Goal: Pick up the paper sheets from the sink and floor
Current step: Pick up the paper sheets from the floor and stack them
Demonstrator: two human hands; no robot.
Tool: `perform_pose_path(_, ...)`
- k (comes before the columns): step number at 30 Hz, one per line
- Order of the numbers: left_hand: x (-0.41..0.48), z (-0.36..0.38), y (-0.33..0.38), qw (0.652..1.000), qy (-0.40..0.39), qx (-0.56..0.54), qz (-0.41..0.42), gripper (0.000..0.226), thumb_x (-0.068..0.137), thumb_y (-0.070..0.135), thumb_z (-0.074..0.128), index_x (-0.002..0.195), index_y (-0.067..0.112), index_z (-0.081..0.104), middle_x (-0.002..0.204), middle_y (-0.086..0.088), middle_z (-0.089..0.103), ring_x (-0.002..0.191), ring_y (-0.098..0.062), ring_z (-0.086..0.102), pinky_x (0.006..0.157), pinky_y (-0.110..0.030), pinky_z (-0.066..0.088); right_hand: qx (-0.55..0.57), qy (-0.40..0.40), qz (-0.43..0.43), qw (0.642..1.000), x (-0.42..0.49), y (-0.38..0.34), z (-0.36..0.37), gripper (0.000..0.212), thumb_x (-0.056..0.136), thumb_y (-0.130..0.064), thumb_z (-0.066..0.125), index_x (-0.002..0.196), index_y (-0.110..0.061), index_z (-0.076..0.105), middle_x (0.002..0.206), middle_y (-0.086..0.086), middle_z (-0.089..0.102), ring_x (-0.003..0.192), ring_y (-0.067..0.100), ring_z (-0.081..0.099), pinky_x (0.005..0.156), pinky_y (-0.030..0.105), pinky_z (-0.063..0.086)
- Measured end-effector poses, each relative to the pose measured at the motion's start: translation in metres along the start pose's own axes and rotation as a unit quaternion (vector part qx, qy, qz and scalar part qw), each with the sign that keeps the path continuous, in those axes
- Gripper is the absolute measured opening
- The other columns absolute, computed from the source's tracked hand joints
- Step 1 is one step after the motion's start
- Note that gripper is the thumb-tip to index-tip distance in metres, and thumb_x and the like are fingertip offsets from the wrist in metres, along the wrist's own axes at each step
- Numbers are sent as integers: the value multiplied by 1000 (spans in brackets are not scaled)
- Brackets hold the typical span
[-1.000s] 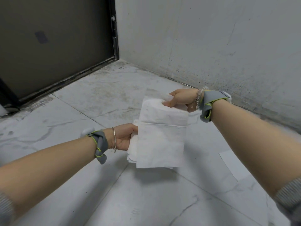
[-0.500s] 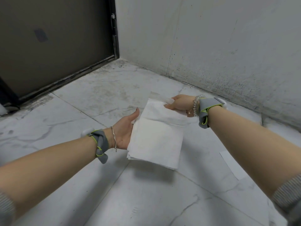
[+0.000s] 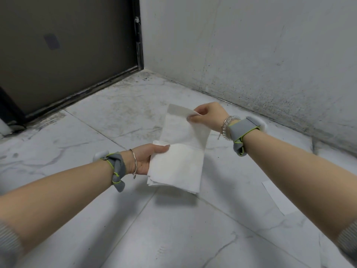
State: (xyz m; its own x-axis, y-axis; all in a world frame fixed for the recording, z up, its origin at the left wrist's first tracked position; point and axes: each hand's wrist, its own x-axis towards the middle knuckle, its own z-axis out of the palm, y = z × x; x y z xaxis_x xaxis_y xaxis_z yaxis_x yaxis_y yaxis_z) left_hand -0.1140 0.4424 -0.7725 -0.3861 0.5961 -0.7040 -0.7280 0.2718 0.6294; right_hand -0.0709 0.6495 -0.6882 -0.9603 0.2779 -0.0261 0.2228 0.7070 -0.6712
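Above the floor, paper sheets: a white pile of paper sheets (image 3: 177,169) is hanging in the air a bit below the middle of the frame, and it is not touching the floor (image 3: 108,120).
Left hand: the left hand (image 3: 147,159) is gripping the left edge of the pile, with the thumb lying on top. The other fingers are hiding under the paper.
Top sheet: the long top sheet (image 3: 183,130) is reaching up from the pile toward the middle of the frame, and its top edge is bending over.
Right hand: the right hand (image 3: 207,116) is pinching the upper right corner of the top sheet with curled fingers, just right of the middle.
Loose sheet: a white loose sheet (image 3: 277,197) is lying flat on the floor at the right of the frame, partly hiding behind the right arm.
Wrists: a left band (image 3: 116,167) and a right band (image 3: 241,132), both grey with green edges, are sitting on the wrists, each with a bracelet beside it.
Door: a dark door (image 3: 67,47) is filling the upper left of the frame.
Wall: a pale wall (image 3: 251,55) with dark specks is filling the upper right and is meeting the floor.
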Motion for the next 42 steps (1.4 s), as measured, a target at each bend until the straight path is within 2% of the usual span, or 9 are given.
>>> perform_pose_path(8,-1,-19,7,996,20,-63,63,25,96,26,45,99,8,63,80,-11,75,68,-25,73,63,-43,58,-41,-73,-96,992,-28,-27,8,10,77,-25,74,83,-16,74,65,-9,63,49,-13,52,49,3,39)
perform_pose_path(12,-3,-25,11,995,19,-53,77,27,96,17,39,110,8,61,87,-11,74,73,-25,72,70,-39,59,-99,-133,-129,978,-44,-25,27,14,78,-24,74,87,-14,75,69,-8,63,50,-18,51,58,-1,39)
perform_pose_path(18,-8,-23,14,995,16,-52,82,30,97,12,34,94,8,64,74,-9,74,64,-22,73,62,-39,58,-235,-407,38,882,-48,23,49,25,80,-24,72,104,-14,72,88,-1,69,62,-1,60,65,18,52)
perform_pose_path(22,-11,-18,16,996,-19,-44,76,49,97,7,32,76,5,75,74,-12,74,64,-25,72,58,-39,59,-134,-322,185,919,-38,59,43,27,94,-25,51,108,-5,64,90,2,68,68,8,61,67,23,51)
perform_pose_path(25,-13,-12,18,997,-47,-30,54,53,96,9,30,71,2,77,75,-13,74,65,-26,73,58,-38,60,66,-229,297,924,-39,67,34,39,99,-41,39,98,-9,61,79,0,68,71,14,63,75,28,52)
perform_pose_path(29,-11,-7,19,998,-61,-18,31,53,95,10,29,75,0,76,79,-14,74,67,-27,73,60,-39,60,401,-177,353,827,-48,61,32,65,91,-65,31,92,-8,62,67,2,72,68,19,69,75,35,53)
perform_pose_path(34,-9,-3,15,998,-43,-28,27,52,95,13,30,74,0,76,78,-14,74,68,-27,73,64,-41,58,537,-241,319,743,-51,56,44,98,72,-87,24,120,-12,63,120,10,66,109,29,61,95,42,46)
perform_pose_path(39,-18,-7,15,992,-62,-105,27,78,89,63,29,85,1,76,92,-17,73,79,-35,72,69,-47,58,489,-166,295,804,-49,47,53,33,87,-44,59,110,-20,62,96,-1,69,86,16,66,80,32,55)
perform_pose_path(42,-20,-8,14,991,-72,-108,14,95,78,81,26,89,1,76,97,-18,72,83,-36,71,72,-50,56,467,-131,290,825,-49,48,60,17,87,-20,65,104,-16,62,90,-1,68,78,12,65,67,24,57)
